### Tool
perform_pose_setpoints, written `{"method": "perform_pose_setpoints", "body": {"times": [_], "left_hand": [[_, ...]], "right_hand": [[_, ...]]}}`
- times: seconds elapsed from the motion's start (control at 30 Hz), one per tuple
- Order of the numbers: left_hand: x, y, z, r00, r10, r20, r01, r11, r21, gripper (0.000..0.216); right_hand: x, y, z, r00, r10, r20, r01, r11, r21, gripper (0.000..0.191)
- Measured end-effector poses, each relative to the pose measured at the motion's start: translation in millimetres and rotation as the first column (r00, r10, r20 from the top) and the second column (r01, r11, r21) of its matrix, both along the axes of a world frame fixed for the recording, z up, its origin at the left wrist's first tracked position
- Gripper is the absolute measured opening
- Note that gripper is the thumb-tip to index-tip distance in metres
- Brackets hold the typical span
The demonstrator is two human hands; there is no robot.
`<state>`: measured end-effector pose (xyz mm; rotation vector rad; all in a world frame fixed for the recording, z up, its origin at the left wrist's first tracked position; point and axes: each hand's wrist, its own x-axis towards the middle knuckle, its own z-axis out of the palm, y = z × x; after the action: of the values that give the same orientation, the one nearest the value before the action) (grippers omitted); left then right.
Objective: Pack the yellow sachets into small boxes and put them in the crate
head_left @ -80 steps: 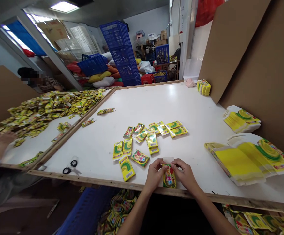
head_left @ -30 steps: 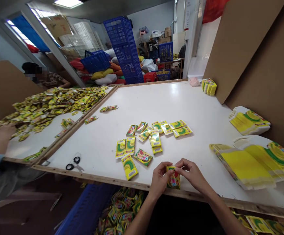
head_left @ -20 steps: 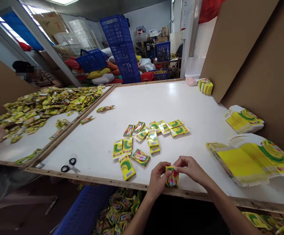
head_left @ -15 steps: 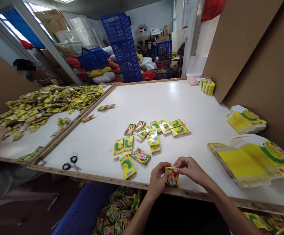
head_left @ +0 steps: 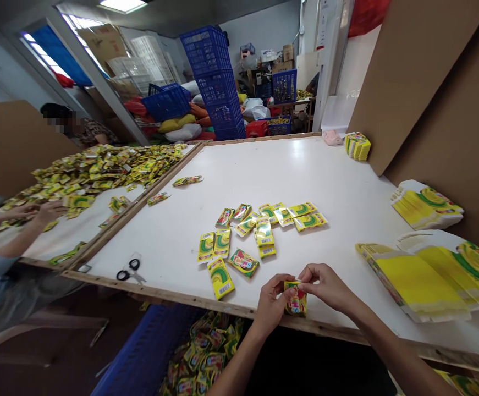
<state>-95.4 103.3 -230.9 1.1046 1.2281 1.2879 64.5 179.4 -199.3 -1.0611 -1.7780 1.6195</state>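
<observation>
At the near edge of the table I hold a small printed cardboard box (head_left: 295,305), yellow and green with red on its front. My left hand (head_left: 271,300) grips its left side between thumb and fingers. The fingers of my right hand (head_left: 324,285) are pinched together at the top right corner of the same box, where a bit of white flap shows. Just beyond my hands lie several small boxes like it, among them a watermelon-printed box (head_left: 243,262) and a yellow box (head_left: 221,278).
Scissors (head_left: 132,270) lie near the table's front edge. Stacks of flat yellow cartons (head_left: 420,278) stand on the right. Left of a wooden strip (head_left: 140,204), a co-worker's hands (head_left: 49,212) are by a large heap of boxes (head_left: 111,165). Below, a blue crate (head_left: 140,352) holds packets.
The view has swung slightly left, so everything sits further right. My hands keep the same hold on the box. The co-worker's arms now reach further into view, beside the heap.
</observation>
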Motion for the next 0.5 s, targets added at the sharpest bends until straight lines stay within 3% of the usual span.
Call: {"method": "perform_pose_setpoints", "body": {"times": [0.33, 0.5], "left_hand": [[1.2, -0.8, 2.6, 0.996, -0.060, -0.062, 0.059, 0.998, -0.005, 0.029], [3.0, -1.0, 3.3, 0.996, -0.056, -0.065, 0.056, 0.998, -0.009, 0.034]], "right_hand": [[2.4, -4.5, -4.6, 1.000, 0.003, 0.004, -0.003, 0.998, 0.070, 0.013], [7.6, -1.3, 0.5, 0.996, 0.088, -0.005, -0.088, 0.995, 0.053, 0.011]]}}
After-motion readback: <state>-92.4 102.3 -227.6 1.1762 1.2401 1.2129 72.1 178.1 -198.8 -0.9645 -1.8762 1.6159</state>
